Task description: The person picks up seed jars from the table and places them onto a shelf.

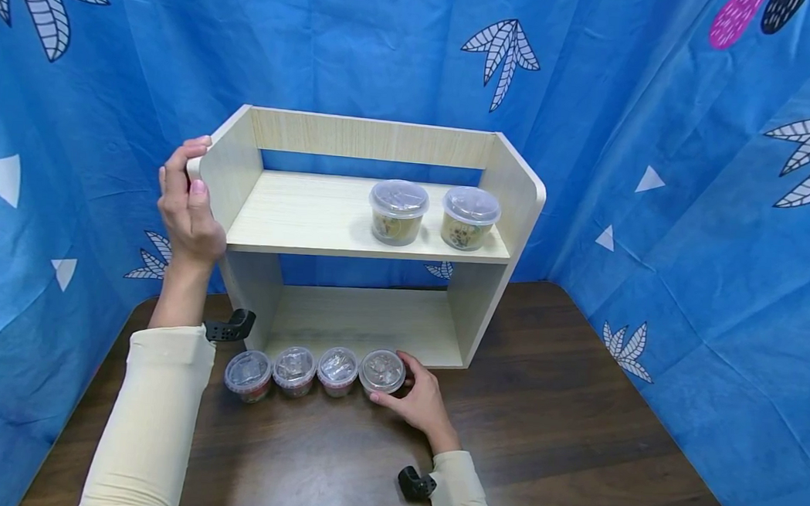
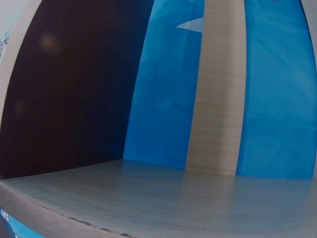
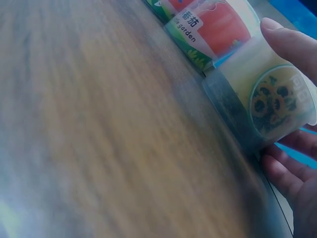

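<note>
Before the shelf (image 1: 303, 212), four tubs (image 1: 382, 370)

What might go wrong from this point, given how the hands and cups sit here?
The right hand holds the end cup close beside the neighboring cup, so a sideways move might knock that one.

The left hand grips the side of the shelf unit; a jolt could shift the right-hand tub, which stands near the upper board's front edge.
</note>
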### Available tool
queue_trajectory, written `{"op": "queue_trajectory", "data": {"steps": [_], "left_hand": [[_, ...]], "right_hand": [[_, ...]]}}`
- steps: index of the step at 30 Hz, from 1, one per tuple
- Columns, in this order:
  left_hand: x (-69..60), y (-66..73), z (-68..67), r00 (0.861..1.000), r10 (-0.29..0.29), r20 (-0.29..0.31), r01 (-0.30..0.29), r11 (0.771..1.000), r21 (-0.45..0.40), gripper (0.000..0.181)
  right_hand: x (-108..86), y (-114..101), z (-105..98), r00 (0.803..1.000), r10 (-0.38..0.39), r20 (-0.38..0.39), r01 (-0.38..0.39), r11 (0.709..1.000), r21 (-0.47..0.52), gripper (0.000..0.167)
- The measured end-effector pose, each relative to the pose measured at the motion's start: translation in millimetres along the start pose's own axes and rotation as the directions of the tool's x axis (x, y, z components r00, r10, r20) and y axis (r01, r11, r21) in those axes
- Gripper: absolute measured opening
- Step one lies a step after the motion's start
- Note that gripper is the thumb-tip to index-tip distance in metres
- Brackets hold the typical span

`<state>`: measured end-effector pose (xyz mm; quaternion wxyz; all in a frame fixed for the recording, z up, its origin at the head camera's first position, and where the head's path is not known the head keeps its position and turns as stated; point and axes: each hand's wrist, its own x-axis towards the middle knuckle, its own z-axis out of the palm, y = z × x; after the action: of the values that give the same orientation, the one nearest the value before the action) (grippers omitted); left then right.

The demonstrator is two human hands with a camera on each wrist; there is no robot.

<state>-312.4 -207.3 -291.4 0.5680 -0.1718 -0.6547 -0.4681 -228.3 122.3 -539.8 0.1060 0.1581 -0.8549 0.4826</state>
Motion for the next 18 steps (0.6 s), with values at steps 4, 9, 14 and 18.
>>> {"op": "queue_trajectory", "data": {"steps": [4,9,14,18], "left_hand": [[-0.6,-0.1,-0.7,1.0,0.007,-0.005,-0.007,1.0,-0.002,0.057],[-0.1,-0.2,-0.2,1.0,0.009,-0.002,-0.009,1.0,-0.001,0.056],[-0.1,0.1,-0.5,1.0,0.013,0.001,-0.013,1.0,0.003,0.056],[-0.6,0.2,-1.6,1.0,0.017,0.0,-0.017,1.0,0.005,0.058]], "right_hand": [[-0.4,2.0,0.0,1.0,0.008,0.022,-0.008,1.0,0.0,0.084],[-0.7,1.0,-0.7,0.999,0.028,0.039,-0.028,1.0,0.003,0.084],[-0.6,-1.7,-1.7,0.997,0.059,0.046,-0.059,0.998,0.005,0.083],[-0.1,-2.7,-1.5,0.997,0.065,0.047,-0.065,0.998,0.003,0.084]]}}
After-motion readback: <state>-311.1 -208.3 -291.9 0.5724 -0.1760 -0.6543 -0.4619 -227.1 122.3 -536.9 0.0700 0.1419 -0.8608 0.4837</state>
